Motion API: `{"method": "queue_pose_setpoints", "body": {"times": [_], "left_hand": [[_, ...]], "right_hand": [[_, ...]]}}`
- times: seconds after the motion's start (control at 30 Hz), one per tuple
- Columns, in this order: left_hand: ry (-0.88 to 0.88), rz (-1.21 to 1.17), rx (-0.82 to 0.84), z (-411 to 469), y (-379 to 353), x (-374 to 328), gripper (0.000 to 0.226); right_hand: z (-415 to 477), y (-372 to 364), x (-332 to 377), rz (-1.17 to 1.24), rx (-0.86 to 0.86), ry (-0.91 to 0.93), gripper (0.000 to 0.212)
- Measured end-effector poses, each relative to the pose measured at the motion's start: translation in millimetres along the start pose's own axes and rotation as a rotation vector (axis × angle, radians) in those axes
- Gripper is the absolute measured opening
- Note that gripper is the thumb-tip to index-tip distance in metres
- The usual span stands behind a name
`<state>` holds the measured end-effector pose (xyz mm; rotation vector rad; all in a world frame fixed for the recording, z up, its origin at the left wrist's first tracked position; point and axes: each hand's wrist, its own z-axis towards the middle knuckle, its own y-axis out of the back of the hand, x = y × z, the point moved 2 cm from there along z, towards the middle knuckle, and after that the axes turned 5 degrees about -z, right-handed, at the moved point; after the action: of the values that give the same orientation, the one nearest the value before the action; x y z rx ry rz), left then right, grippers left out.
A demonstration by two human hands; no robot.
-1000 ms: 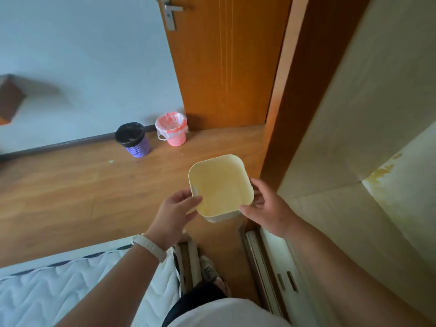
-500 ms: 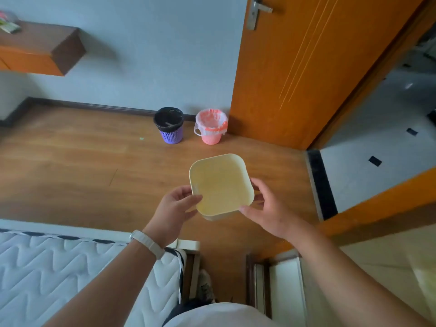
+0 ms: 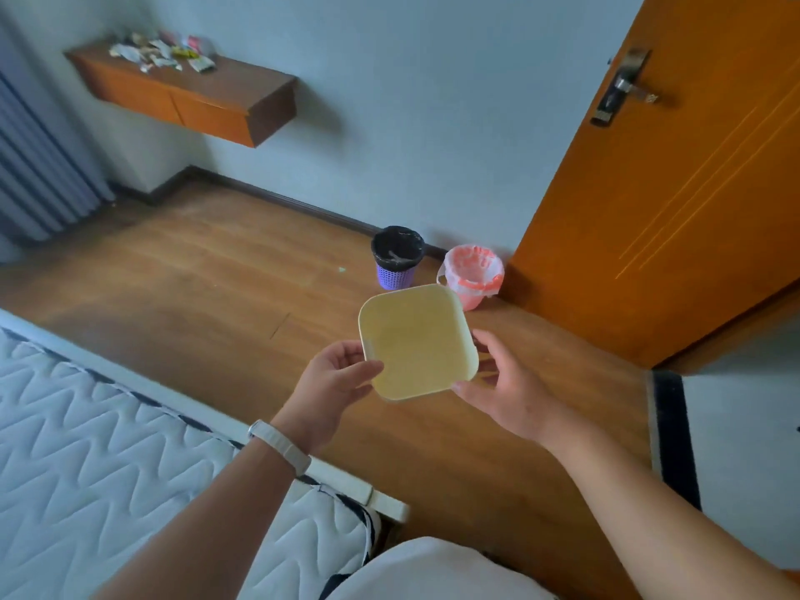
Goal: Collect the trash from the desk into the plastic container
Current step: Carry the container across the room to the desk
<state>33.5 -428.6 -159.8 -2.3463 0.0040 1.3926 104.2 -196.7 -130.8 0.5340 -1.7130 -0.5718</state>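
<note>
I hold a pale yellow square plastic container in front of me with both hands, its inside bare. My left hand grips its near left corner, thumb over the rim. My right hand grips its right side from below. Far off at the upper left, a wall-mounted wooden desk carries a scatter of crumpled wrappers and paper trash on its top.
A purple bin with a black liner and a pink bin with a white bag stand on the wooden floor by the wall. An orange door is at the right. A white mattress fills the lower left; grey curtains hang at left.
The view has swung left: the cupboard side is gone, and the wall desk with its trash and the curtains have come into sight. Both hands keep the same hold on the container.
</note>
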Motion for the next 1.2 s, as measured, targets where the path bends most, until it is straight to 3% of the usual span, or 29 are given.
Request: {"method": "queue_pose_setpoints", "body": {"times": [0.2, 0.37, 0.5, 0.63, 0.97, 1.2], "left_hand": [[-0.062, -0.042, -0.114, 5, 28, -15, 0.036], [-0.096, -0.093, -0.263, 17, 41, -23, 0.064], [-0.111, -0.135, -0.387, 41, 43, -26, 0.056], [-0.097, -0.174, -0.481, 80, 24, -32, 0.038], [-0.103, -0.177, -0.607, 193, -58, -67, 0.065], [-0.122, -0.168, -0.676, 198, -77, -92, 0.048]], "right_hand": [[55, -12, 21, -0.003, 0.113, 0.119, 0.062], [108, -16, 26, -0.011, 0.257, 0.207, 0.062], [165, -17, 27, 0.0, 0.374, 0.268, 0.062], [222, -1, 16, 0.02, 0.452, 0.299, 0.061], [347, 79, -25, 0.081, 0.568, 0.354, 0.059], [369, 98, -17, 0.093, 0.581, 0.428, 0.077]]}}
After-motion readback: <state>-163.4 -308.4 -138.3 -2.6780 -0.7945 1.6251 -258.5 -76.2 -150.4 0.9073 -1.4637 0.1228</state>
